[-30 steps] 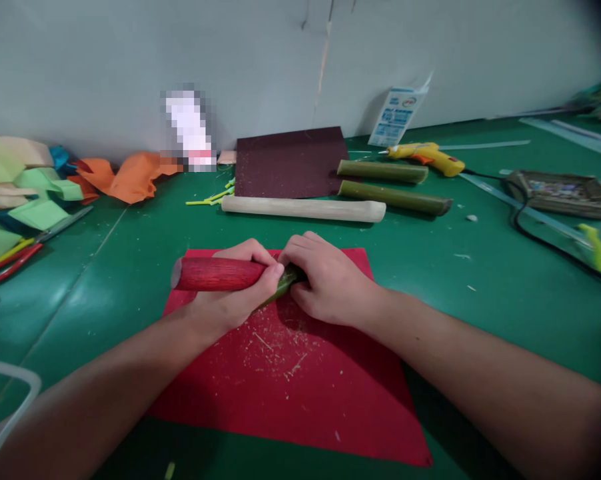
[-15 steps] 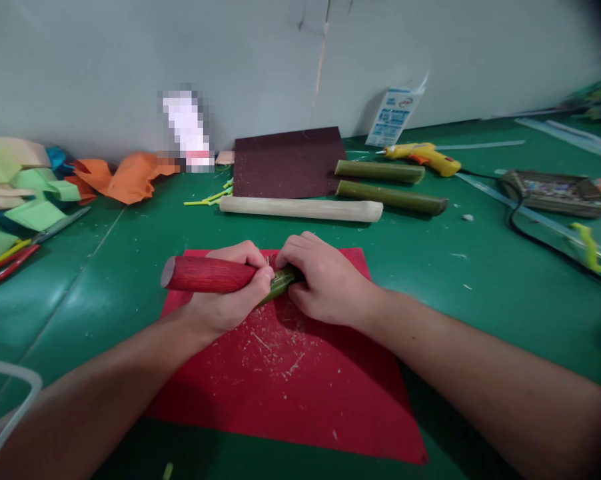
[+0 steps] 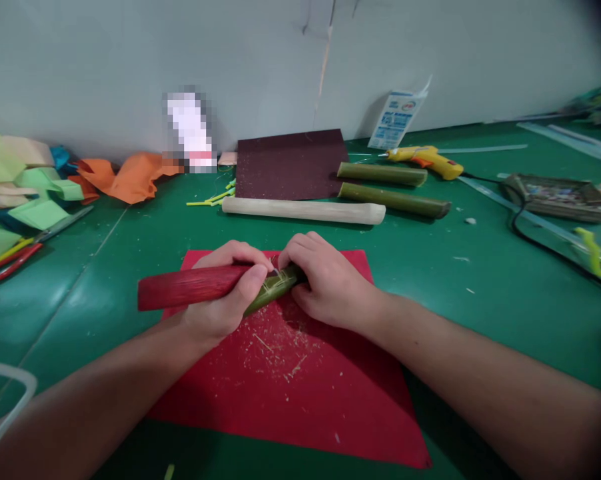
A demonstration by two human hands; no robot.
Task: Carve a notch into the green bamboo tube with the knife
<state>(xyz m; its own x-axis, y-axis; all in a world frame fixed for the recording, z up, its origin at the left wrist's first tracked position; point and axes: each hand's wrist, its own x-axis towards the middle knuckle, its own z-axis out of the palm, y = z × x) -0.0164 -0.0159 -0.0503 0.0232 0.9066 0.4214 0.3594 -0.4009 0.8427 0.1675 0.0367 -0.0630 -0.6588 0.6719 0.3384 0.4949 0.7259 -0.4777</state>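
My left hand is closed around a red tube-like roll that lies tilted, its free end pointing left and slightly down. My right hand is closed on a green bamboo stick, whose scraped, pale-streaked surface shows between the two hands. The red roll appears to sit over the bamboo's left part. Both hands rest over a red sheet on the green table, which is strewn with pale shavings.
Behind the red sheet lie a pale wooden rod, two green bamboo pieces, a dark maroon sheet and a yellow glue gun. Red-handled scissors and coloured paper are at the left. A tray and a black cable are at the right.
My left hand has drawn the red roll leftward and tipped its far end down, baring more of the scraped green bamboo. My right hand has stayed in place.
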